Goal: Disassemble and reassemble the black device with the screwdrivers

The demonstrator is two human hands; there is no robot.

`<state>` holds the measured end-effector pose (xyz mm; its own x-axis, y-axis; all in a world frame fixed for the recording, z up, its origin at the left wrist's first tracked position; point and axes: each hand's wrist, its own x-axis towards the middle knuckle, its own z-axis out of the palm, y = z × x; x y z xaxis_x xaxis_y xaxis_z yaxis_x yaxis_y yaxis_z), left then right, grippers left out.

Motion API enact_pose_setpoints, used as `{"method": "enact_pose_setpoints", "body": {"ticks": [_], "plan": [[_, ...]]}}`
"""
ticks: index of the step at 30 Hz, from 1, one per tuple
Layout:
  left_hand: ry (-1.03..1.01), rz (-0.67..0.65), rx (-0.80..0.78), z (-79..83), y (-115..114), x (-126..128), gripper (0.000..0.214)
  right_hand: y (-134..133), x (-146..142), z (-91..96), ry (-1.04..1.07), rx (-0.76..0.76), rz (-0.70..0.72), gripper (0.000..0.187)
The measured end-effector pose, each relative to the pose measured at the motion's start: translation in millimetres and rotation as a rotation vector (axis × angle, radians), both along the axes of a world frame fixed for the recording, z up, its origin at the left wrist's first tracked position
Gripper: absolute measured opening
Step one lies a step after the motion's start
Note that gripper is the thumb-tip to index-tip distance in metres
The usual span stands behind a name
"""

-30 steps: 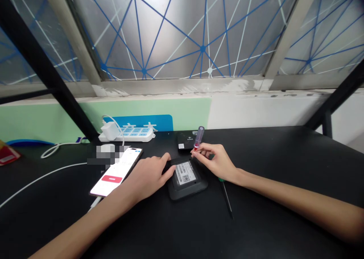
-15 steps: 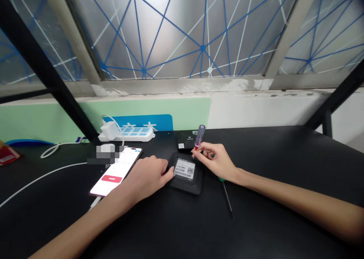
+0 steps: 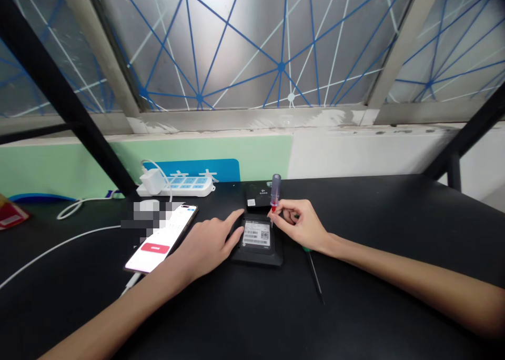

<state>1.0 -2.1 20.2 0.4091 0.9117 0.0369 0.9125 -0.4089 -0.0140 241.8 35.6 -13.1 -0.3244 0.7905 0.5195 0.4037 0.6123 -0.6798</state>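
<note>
Frosted window point(image 3: 244, 44) above a green-and-white wall point(image 3: 260, 157)

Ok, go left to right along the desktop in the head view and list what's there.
Red packet → smartphone → left hand → black device with barcode label → right hand holding a translucent-handled screwdriver → green-handled screwdriver

head-worn camera looks down and forward at left hand point(image 3: 207, 249) and right hand point(image 3: 303, 226).

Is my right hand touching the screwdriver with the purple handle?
Touching: the head view shows the right hand pinching the screwdriver between thumb and fingers, at its red collar below the handle.
</note>
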Motion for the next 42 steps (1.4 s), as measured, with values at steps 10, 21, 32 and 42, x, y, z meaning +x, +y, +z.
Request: {"method": "enact_pose_setpoints", "body": {"ticks": [10, 21, 32, 42], "plan": [[0.010, 0.032, 0.007, 3.8, -2.8, 0.9, 0.048, -0.8, -1.5, 1.2, -0.056, 0.026, -0.036, 0.025], [-0.016, 0.013, -0.005, 1.8, -4.0, -0.4, 0.048, 2.5, -0.3, -2.5, -0.078, 0.000, -0.035, 0.019], [-0.033, 0.013, -0.006, 2.5, -4.1, 0.3, 0.050, 2.0, -2.2, 0.2, -0.077, 0.005, -0.043, 0.022], [-0.021, 0.010, -0.013, 3.1, -2.8, -0.1, 0.050, 1.3, -2.2, 0.9, -0.072, 0.011, -0.034, 0.024]]}}
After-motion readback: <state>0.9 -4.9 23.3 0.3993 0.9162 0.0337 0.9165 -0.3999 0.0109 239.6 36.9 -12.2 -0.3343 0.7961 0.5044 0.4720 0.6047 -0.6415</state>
